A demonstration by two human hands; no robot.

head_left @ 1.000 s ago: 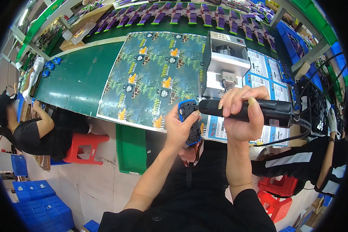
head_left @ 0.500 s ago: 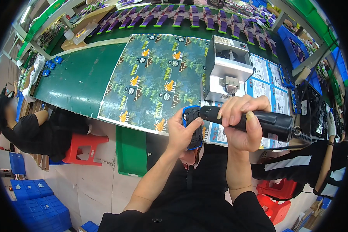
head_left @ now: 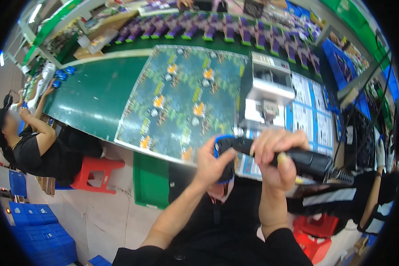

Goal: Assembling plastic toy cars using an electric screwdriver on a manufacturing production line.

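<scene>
My left hand [head_left: 209, 163] is closed around a blue-and-black plastic piece that looks like a toy car [head_left: 228, 174], its black side toward the tool. My right hand [head_left: 277, 157] grips a black electric screwdriver [head_left: 306, 165], held nearly level with its nose pointing left. The screwdriver's front end meets the toy car beside my left thumb; motion blur hides the tip and any screw. Just beyond my hands stands a silver metal screw feeder [head_left: 270, 88] on the bench.
A printed jungle-animal sheet [head_left: 181, 102] covers the bench middle. Small blue pieces [head_left: 61, 76] lie at the far left. Purple items [head_left: 190, 32] line the back. A coiled cord [head_left: 341, 177] trails from the screwdriver. Co-workers sit left and right on red stools [head_left: 97, 170].
The view has shifted slightly, so the bench sits lower. The screwdriver has tilted a little, its rear end lower. On the left, the co-worker's arms have risen toward the bench.
</scene>
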